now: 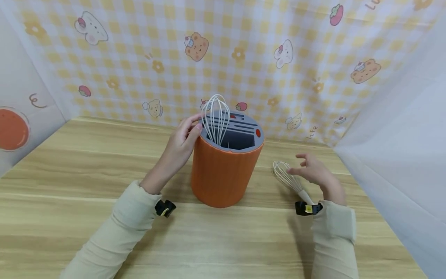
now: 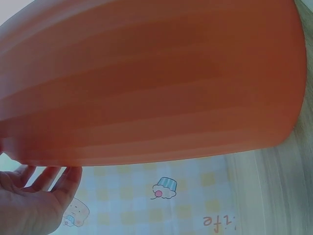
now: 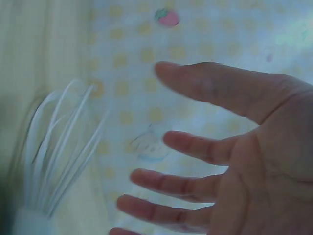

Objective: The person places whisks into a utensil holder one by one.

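An orange ribbed utensil holder (image 1: 223,174) with a grey slotted top stands upright on the table. In its large front compartment is a cream wire whisk (image 1: 216,120), loops upward; its handle is hidden inside. My left hand (image 1: 182,137) rests against the holder's upper left side by the rim, beside the whisk. In the left wrist view its slightly bent fingers (image 2: 71,183) touch the orange wall. A second whisk (image 1: 287,176) lies on the table at the right. Above it my right hand (image 1: 313,169) hovers with fingers spread and nothing in them; the palm shows in the right wrist view.
The wood-grain table (image 1: 216,244) reaches back to a yellow checked cloth (image 1: 223,66) hung behind. White curtains (image 1: 400,116) close off both sides. Narrow slots and red-marked openings (image 1: 258,133) line the holder's top.
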Available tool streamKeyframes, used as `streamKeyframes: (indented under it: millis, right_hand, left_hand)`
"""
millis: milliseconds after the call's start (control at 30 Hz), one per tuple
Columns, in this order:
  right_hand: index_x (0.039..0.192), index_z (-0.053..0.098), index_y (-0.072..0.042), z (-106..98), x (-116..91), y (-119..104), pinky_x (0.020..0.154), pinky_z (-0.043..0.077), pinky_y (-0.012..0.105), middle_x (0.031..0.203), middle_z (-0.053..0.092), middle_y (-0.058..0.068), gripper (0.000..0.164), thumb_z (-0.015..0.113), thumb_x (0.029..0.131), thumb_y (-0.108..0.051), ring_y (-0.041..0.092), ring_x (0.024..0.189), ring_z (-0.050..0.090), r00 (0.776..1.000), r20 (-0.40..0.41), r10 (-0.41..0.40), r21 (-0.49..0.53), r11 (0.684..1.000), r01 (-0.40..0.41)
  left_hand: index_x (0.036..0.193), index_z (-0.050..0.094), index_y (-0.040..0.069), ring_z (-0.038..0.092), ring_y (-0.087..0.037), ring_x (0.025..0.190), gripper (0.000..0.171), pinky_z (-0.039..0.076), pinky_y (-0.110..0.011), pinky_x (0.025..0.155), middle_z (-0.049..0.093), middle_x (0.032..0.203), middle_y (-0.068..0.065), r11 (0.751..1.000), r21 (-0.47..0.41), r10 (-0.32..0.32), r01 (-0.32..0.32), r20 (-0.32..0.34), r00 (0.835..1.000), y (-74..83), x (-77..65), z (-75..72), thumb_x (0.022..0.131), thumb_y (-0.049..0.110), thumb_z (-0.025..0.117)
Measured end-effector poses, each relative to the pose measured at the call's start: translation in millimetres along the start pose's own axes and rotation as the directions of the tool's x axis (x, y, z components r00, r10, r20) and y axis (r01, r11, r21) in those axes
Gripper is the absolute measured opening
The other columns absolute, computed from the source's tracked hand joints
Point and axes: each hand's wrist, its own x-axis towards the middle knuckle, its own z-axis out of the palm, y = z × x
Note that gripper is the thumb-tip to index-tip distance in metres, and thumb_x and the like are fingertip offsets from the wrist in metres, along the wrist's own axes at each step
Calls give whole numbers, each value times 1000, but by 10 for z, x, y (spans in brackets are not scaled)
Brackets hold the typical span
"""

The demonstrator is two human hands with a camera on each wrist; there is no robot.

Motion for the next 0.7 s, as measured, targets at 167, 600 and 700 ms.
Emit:
streamKeyframes:
  millis: [167,600,700]
  right_hand:
    - [141,15,7,41,65,191,85,45,53,129,33,33,78,61,88,-28,46,111,42,981,133,137,16,990,-141]
    - [81,57,-7,69,137,438,49,29,18,58,41,-6,13,64,84,-17,5,49,30,939,285,191,83,971,-223]
    - [81,57,-6,80,140,470,52,34,19,63,47,-4,12,63,84,-16,7,54,37,939,285,192,52,975,-215]
  left_hand:
    - [137,44,13,50,-21,110,43,43,-40,96,48,128,-9,1000,0,-2,2,-1,1000,7,8,4,99,31,37]
    - [137,44,11,50,-21,108,42,43,-40,95,48,128,-10,1000,-2,5,-5,-6,1000,1,30,8,99,29,37]
    - [137,45,12,51,-21,107,42,44,-39,94,49,127,-9,1000,-6,6,-6,-4,1000,-7,33,12,100,29,36]
